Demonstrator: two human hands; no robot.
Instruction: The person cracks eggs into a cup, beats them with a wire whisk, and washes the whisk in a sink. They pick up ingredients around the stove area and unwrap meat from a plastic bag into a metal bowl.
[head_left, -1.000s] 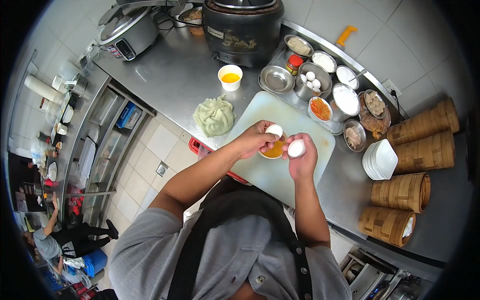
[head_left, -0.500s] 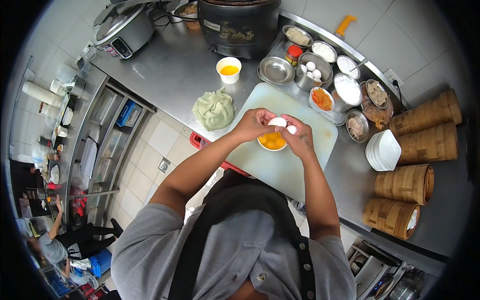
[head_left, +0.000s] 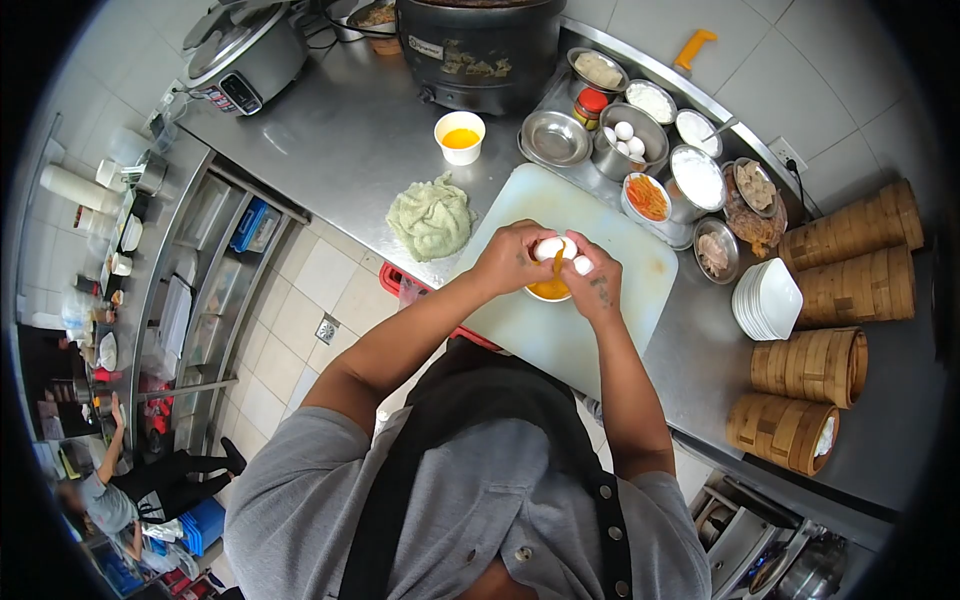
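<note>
Both my hands are together above a small white bowl of egg yolks on the white cutting board. My left hand is closed on a cracked egg, its fingers at the shell's left side. My right hand grips the shell's right side, and a second white egg sits against its palm. Orange-yellow yolk runs from between the shell halves toward the bowl. My fingers hide part of the bowl's rim.
A green cloth and a white cup of yolk are left of the board. Behind it stand a metal pot of eggs and several ingredient bowls. Stacked white dishes and bamboo steamers line the right. A person is at far left.
The egg between my hands has opened, and yolk now streams down from it. My hands have shifted slightly.
</note>
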